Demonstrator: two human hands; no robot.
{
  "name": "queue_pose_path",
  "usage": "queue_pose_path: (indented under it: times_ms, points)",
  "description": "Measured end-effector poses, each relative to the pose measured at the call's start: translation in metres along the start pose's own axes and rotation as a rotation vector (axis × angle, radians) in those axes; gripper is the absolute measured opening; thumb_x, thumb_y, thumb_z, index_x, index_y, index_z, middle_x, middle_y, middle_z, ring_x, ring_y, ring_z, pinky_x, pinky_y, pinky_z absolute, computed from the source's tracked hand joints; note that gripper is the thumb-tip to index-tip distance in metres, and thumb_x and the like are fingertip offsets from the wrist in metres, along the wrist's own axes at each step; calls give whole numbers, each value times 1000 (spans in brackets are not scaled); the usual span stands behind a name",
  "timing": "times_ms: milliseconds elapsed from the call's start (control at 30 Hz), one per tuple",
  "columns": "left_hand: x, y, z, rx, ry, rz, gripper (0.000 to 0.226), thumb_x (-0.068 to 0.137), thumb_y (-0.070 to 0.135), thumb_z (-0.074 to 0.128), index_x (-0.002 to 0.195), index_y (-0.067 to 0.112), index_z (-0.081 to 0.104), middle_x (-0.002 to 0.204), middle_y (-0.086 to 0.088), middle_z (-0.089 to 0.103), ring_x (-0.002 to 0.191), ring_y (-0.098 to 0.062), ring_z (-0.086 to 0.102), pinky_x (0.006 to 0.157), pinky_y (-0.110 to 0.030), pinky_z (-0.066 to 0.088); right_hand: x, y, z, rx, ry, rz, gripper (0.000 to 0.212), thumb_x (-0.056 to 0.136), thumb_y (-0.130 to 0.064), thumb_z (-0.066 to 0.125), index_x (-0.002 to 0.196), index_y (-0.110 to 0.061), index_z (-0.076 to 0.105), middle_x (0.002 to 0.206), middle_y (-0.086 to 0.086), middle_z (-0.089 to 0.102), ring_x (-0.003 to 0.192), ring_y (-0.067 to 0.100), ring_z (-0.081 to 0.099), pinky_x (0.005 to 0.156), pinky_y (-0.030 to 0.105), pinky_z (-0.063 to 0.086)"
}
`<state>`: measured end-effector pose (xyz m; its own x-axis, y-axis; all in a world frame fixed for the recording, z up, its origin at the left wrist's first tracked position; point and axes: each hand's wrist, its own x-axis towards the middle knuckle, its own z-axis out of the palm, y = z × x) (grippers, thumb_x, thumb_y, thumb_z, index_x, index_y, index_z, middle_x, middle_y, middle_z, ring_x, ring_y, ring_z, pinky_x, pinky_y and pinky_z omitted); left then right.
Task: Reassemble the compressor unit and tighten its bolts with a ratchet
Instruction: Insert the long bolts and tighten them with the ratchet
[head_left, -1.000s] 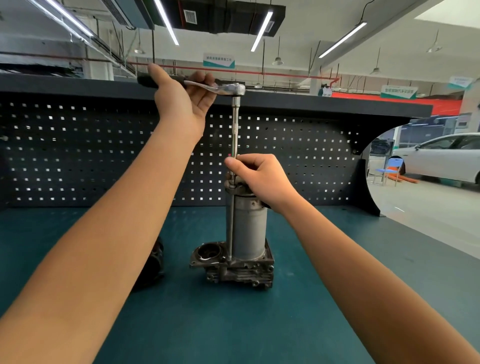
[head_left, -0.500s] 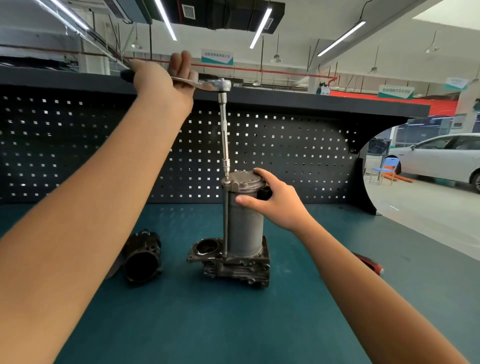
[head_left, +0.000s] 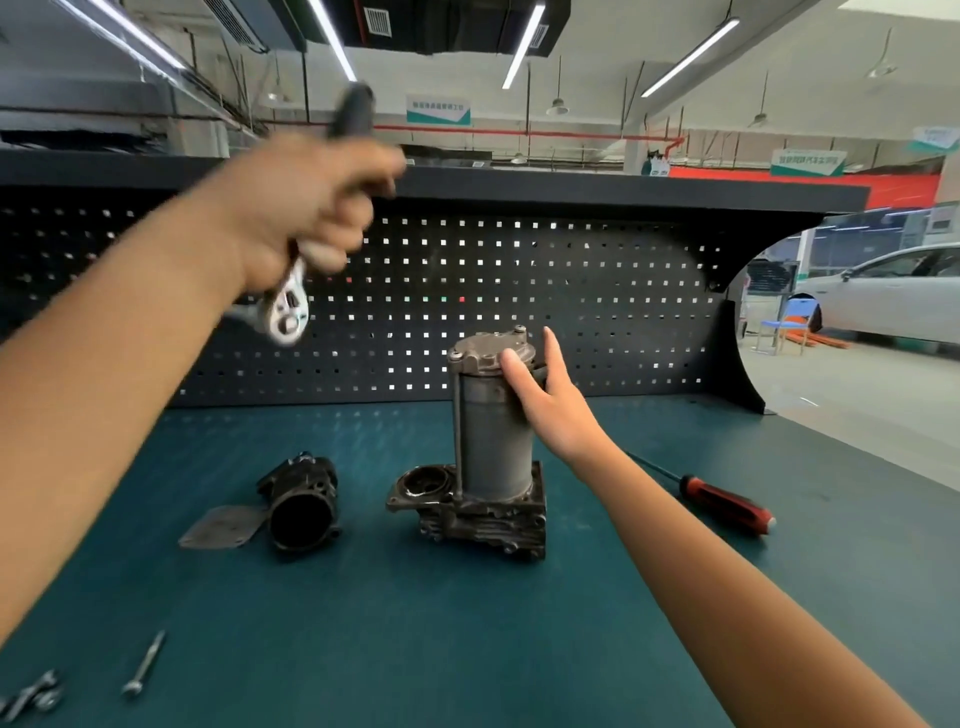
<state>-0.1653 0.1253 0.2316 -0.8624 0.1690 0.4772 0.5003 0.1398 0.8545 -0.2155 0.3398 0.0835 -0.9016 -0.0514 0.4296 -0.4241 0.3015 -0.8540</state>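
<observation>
The grey compressor unit (head_left: 488, 452) stands upright on the green bench top, its cylinder capped by a bolted lid. My right hand (head_left: 545, 395) rests against the upper right of the cylinder, thumb on the lid, fingers straight. My left hand (head_left: 306, 208), blurred, grips the ratchet (head_left: 288, 312) in the air up and left of the unit; its black handle points up and its silver head hangs below my fist. The ratchet is clear of the unit.
A dark housing part (head_left: 304, 501) and a flat metal plate (head_left: 223, 527) lie left of the unit. A red-handled screwdriver (head_left: 722, 501) lies to the right. A long bolt (head_left: 145, 662) and small metal pieces (head_left: 34, 696) lie near the front left. A black pegboard (head_left: 519, 291) backs the bench.
My left hand lifted the ratchet off the top bolt and swung it down to the left, handle now pointing up. My right hand stays on the cylinder, fingers now straighter.
</observation>
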Motion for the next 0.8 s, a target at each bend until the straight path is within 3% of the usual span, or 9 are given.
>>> queue_pose_path:
  times_ms: [100, 167, 233, 367, 433, 533, 633, 733, 800]
  points:
    - [-7, -42, 27, 336, -72, -142, 19, 87, 27, 63, 80, 14, 52, 38, 9, 39, 30, -2, 25, 29, -13, 21, 1, -1, 11, 175, 109, 64, 88, 85, -54, 56, 152, -21, 9, 152, -1, 30, 137, 16, 32, 106, 27, 28]
    - [-9, -71, 43, 347, -67, -221, 19, 87, 29, 63, 85, 13, 54, 42, 5, 54, 30, -2, 25, 30, -13, 22, 1, -2, 15, 229, 143, 87, 85, 86, -51, 58, 151, -16, 16, 152, 2, 31, 137, 17, 32, 112, 33, 29]
    - [-3, -84, 48, 311, -6, -263, 20, 87, 31, 63, 82, 14, 55, 65, -3, 72, 31, -4, 26, 32, -15, 26, 1, -2, 18, 268, 149, 96, 79, 87, -47, 57, 149, -14, 20, 149, 2, 34, 135, 18, 35, 111, 35, 30]
    - [6, -90, 49, 324, 45, -310, 27, 86, 39, 63, 93, 13, 57, 96, -9, 72, 30, -3, 30, 34, -18, 33, 3, -5, 22, 351, 185, 127, 70, 90, -42, 53, 148, -16, 23, 146, 3, 37, 131, 18, 38, 108, 35, 32]
    - [6, -92, 53, 327, 38, -304, 33, 85, 43, 63, 96, 13, 57, 87, -6, 66, 28, -3, 31, 34, -18, 33, 4, -7, 22, 391, 179, 147, 71, 90, -42, 52, 150, -19, 20, 149, 2, 33, 132, 19, 36, 106, 33, 31]
    - [1, -96, 59, 306, 51, -214, 34, 80, 46, 66, 85, 13, 59, 49, 6, 39, 28, -3, 30, 33, -17, 31, 3, -9, 23, 417, 169, 151, 73, 93, -44, 48, 151, -23, 9, 156, -1, 20, 141, 19, 25, 108, 34, 26]
    - [-1, -99, 60, 341, 18, -146, 21, 79, 41, 70, 85, 21, 66, 35, 14, 35, 29, -2, 32, 33, -16, 32, 1, -9, 23, 406, 137, 140, 79, 92, -52, 46, 152, -24, 2, 157, -2, 16, 143, 19, 21, 110, 34, 23]
    - [2, -104, 51, 223, -43, -183, 21, 84, 34, 64, 102, 22, 65, 41, 15, 43, 30, -2, 27, 33, -15, 29, -12, -3, 21, 299, 15, 46, 70, 88, -49, 57, 146, -31, 22, 147, -12, 37, 135, 9, 36, 99, 18, 30]
    - [3, -109, 43, 159, -85, -216, 35, 84, 37, 61, 114, 20, 62, 66, 3, 53, 33, -2, 22, 34, -15, 27, -22, 2, 14, 194, -34, -57, 49, 83, -36, 67, 120, -48, 38, 117, -36, 53, 107, -17, 50, 81, 5, 36]
